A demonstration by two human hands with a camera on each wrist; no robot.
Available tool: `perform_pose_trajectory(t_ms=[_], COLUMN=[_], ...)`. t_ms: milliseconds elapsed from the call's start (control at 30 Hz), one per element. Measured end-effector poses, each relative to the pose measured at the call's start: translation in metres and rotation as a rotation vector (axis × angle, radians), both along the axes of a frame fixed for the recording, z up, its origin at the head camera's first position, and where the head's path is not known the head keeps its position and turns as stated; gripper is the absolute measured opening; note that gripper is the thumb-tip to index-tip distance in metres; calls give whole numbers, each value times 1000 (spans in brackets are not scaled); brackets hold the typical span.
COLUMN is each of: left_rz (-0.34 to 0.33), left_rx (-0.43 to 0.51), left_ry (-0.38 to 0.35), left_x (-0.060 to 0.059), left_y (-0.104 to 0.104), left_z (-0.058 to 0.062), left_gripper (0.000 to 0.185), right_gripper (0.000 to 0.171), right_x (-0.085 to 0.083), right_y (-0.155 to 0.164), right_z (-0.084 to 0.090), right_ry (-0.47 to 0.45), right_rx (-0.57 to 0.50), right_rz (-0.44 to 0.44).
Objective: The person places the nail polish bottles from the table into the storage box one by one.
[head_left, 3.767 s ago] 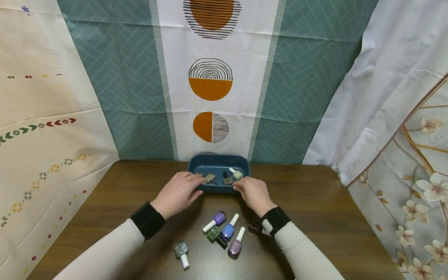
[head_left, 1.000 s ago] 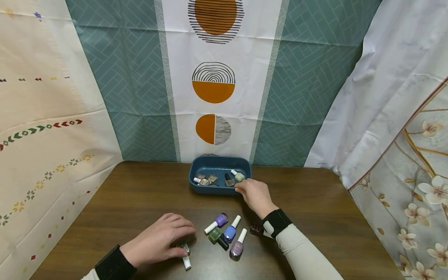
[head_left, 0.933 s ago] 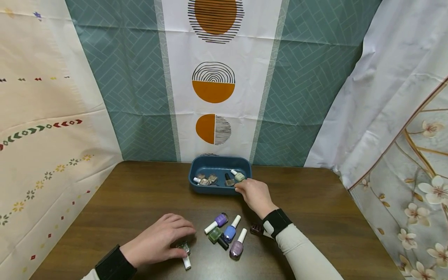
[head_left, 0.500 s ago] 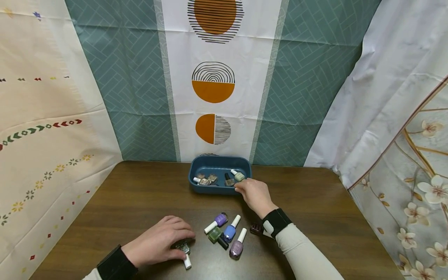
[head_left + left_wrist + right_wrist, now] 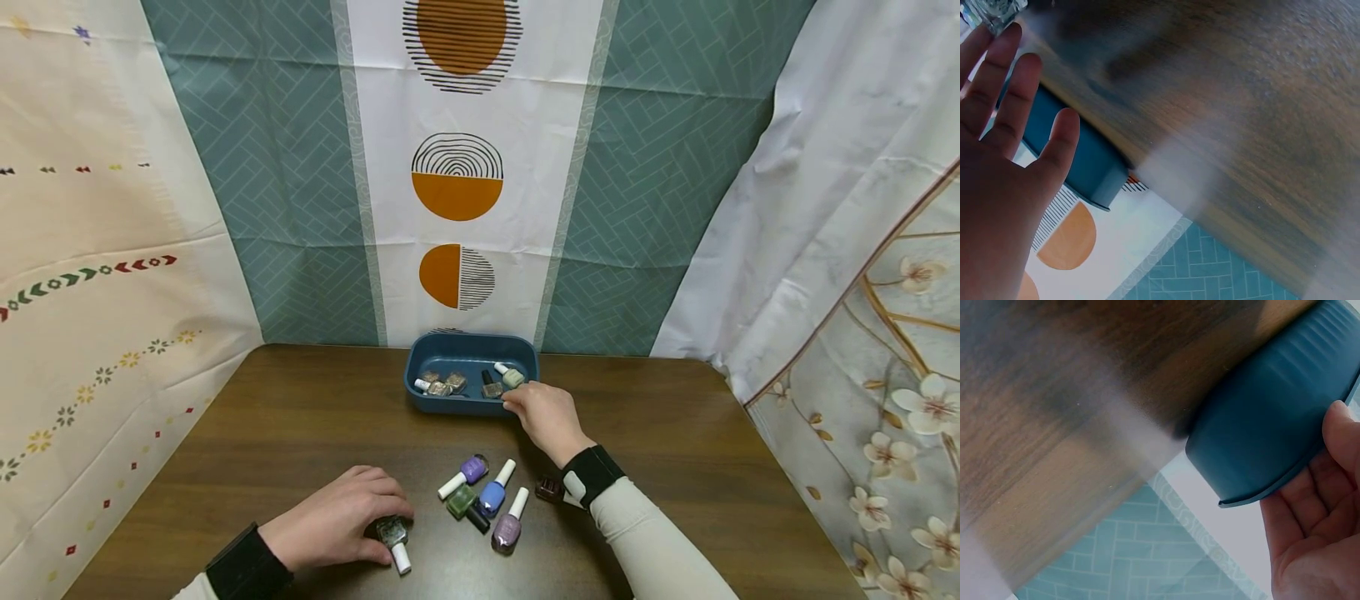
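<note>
On the tabletop, my left hand [image 5: 348,521] has its thumb and fingers about a glittery nail polish bottle [image 5: 392,530] with a white cap. In the left wrist view, the fingertips meet its glass [image 5: 999,14], the other fingers spread. My right hand [image 5: 550,419] pinches the near right rim of a blue tray [image 5: 472,408]. The right wrist view shows thumb and fingers on either side of that rim [image 5: 1272,492]. Inside the tray, several glittery bottles [image 5: 442,385] lie at the left; a black-capped bottle [image 5: 491,388] and a pale green one [image 5: 512,377] at the right.
Between the hands lie a purple bottle [image 5: 474,468], a blue one [image 5: 492,497], a green one [image 5: 461,502] and a mauve one [image 5: 507,532]. A dark bottle [image 5: 548,489] is partly hidden by the right wrist. Patterned cloth [image 5: 457,325] hangs behind the table.
My left hand has come from the tray to the glittery bottle, then shifted slightly left, so more of the bottle shows. My right hand has stayed on the tray rim.
</note>
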State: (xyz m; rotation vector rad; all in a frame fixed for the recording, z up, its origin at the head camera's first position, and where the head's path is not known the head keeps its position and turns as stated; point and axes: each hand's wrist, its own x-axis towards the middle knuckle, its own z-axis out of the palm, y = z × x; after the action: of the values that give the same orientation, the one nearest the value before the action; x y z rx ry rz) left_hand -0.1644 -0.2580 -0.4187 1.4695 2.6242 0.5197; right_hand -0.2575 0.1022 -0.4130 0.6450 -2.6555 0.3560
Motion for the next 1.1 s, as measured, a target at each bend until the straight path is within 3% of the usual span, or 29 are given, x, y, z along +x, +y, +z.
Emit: perform_pose_trajectory(t_ms=[367,733,1100], left_rz=[2,0,-2], left_rx=[20,0,-2], left_ry=[50,14,7], left_x=[-1,-5,-5], left_y=[0,-3,-1], left_z=[-4,-4,-3], left_gripper=[37,45,32], right_gripper=[9,11,10], right_x=[0,0,-1], right_y=[0,1,0], right_z=[-1,1,1], right_ry=[-11,-27,-31], right_rx=[-2,-1,-7], right_rz=[-8,-5,-7])
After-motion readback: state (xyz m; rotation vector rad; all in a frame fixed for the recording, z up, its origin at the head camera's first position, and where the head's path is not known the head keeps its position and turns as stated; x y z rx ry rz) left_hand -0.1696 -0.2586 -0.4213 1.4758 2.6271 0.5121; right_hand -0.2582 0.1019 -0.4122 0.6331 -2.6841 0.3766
